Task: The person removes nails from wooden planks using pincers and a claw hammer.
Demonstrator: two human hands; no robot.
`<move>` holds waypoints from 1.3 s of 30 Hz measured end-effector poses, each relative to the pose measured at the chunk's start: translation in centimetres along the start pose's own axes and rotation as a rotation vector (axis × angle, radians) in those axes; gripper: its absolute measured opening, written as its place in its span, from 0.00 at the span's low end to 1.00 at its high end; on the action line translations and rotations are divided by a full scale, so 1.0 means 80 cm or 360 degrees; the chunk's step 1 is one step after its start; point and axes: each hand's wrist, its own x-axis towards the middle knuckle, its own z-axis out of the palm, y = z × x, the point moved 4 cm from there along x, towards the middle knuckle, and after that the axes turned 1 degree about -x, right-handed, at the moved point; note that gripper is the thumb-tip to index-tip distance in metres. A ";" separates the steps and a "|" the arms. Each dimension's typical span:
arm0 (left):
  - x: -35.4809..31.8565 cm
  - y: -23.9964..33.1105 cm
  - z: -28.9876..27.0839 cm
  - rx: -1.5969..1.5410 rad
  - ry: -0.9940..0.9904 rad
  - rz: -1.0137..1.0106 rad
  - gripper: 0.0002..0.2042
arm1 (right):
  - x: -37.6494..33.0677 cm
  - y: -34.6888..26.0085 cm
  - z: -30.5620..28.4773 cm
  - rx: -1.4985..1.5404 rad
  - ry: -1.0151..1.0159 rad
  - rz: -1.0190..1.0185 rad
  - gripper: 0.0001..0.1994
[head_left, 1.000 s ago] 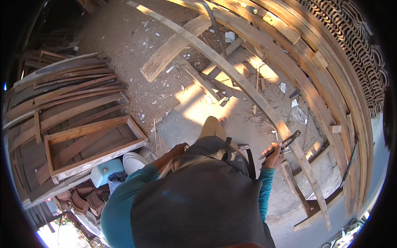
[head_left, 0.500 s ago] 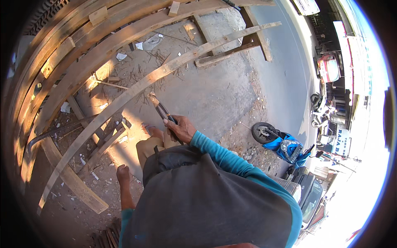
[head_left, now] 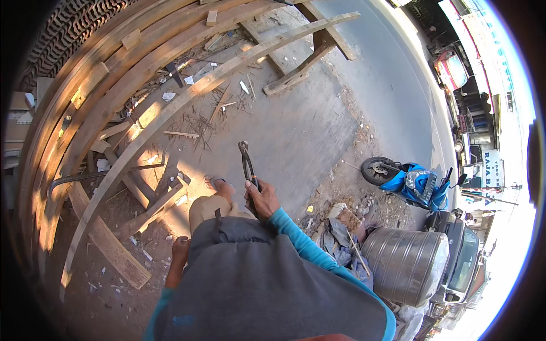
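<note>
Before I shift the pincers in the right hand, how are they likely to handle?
The pincers look metal, so probably stiff and fairly heavy for their size. Since the right hand grips them below their jutting head, they may feel head-heavy.

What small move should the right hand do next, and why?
Perhaps bring the pincers in the right hand nearer to the long narrow plank: they are gripped by the handles, head pointing away from the body, with a visible gap before the plank.

Right grip (head_left: pixel 264 200) closed, fingers curled; right forearm (head_left: pixel 301 243) sleeved, slanting in from lower right. Left grip (head_left: pixel 180 249) low beside torso (head_left: pixel 250 284), finger pose unclear; left forearm (head_left: pixel 175 274) near-vertical in view.
</note>
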 end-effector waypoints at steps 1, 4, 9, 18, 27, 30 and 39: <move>-0.016 -0.022 0.006 0.0019 -0.0052 0.0052 0.16 | -0.019 0.014 0.000 0.0011 0.0053 0.0035 0.19; -0.081 -0.049 0.020 -0.0054 -0.0020 -0.0046 0.18 | -0.069 0.062 0.002 0.0009 0.0094 0.0118 0.18; -0.150 -0.125 0.062 -0.0305 -0.0012 -0.0006 0.18 | -0.142 0.057 0.046 -0.0237 -0.0128 -0.0084 0.17; -0.314 -0.284 -0.020 0.0137 0.0154 0.0005 0.14 | -0.200 0.060 0.207 -0.0511 -0.0574 -0.0272 0.18; -0.492 -0.545 -0.054 -0.0736 0.0765 -0.0193 0.12 | -0.276 0.171 0.488 -0.0550 -0.0783 -0.0191 0.14; -0.504 -0.604 -0.150 -0.0654 0.0443 -0.1025 0.19 | -0.316 0.200 0.574 -0.0414 -0.0871 -0.0093 0.17; -0.420 -0.614 -0.400 -0.1035 0.1295 -0.0641 0.24 | -0.353 0.169 0.755 -0.0550 -0.1030 -0.0423 0.19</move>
